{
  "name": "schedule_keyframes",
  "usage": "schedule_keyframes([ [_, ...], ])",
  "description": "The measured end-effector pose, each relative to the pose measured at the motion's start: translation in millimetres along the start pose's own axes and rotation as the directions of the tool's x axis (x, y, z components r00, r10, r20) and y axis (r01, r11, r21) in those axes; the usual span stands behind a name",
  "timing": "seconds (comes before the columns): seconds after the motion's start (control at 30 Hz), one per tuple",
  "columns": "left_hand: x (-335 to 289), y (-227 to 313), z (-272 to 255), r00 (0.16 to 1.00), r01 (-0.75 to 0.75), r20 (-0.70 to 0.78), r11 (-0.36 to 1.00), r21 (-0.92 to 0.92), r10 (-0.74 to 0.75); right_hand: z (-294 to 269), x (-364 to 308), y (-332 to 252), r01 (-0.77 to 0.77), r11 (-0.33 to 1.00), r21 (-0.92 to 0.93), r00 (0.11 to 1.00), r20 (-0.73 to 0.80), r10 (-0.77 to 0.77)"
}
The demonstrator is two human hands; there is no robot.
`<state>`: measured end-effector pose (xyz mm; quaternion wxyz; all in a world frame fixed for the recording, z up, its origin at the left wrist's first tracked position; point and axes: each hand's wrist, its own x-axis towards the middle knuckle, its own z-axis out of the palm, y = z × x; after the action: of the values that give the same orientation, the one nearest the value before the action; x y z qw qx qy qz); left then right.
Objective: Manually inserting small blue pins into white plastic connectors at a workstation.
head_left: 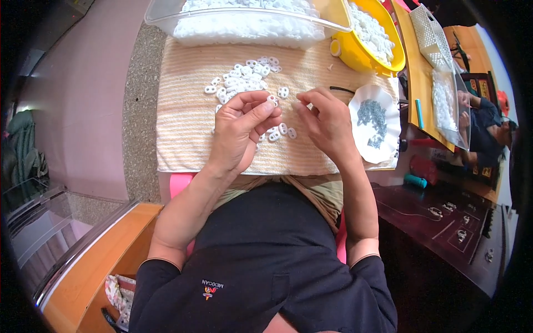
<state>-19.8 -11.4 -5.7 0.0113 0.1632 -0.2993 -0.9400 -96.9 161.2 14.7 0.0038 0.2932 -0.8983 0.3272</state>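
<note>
My left hand (240, 126) pinches a small white two-hole plastic piece (272, 100) between thumb and fingertips, above a striped towel. Just to its right, apart from it, my right hand (328, 123) has thumb and forefinger closed together. Whatever sits in that pinch is too small to make out. Beyond my left hand lies a loose pile of similar white two-hole pieces (242, 79). A single piece (283, 92) rests between the hands, and several more (283, 129) are scattered nearer to me. Right of my right hand, a white fluted dish (392, 120) holds small dark grey parts (372, 119).
A clear bin (250, 16) full of white pieces stands at the far edge of the towel (186, 105). Beside it is a yellow tub (352, 55) of white pieces. A thin black strip (341, 89) lies near the dish. Another person (488, 130) sits at far right.
</note>
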Motion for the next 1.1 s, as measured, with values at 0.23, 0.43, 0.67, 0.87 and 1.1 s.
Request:
schedule_keyframes([
  [0.23,2,2,-4,1.0,-0.02,-0.018,0.999,-0.038,0.02,12,27,-10,-0.03,0.962,-0.27,0.992,0.111,0.062],
  [0.43,2,2,-4,1.0,-0.026,-0.016,0.998,-0.055,0.025,16,30,-9,-0.008,0.977,-0.211,0.992,0.122,0.034],
  [0.67,3,3,-4,0.999,-0.031,-0.022,0.998,-0.049,0.03,16,24,-4,0.123,0.987,-0.107,0.989,0.09,-0.114],
  [0.87,2,3,-3,0.999,-0.028,-0.034,0.998,-0.048,0.027,17,24,3,0.208,0.978,-0.006,0.977,0.047,-0.208],
  [1.1,3,3,-4,0.999,-0.034,-0.027,0.997,-0.063,0.032,15,19,-8,-0.07,0.963,0.26,0.997,0.041,0.061],
])
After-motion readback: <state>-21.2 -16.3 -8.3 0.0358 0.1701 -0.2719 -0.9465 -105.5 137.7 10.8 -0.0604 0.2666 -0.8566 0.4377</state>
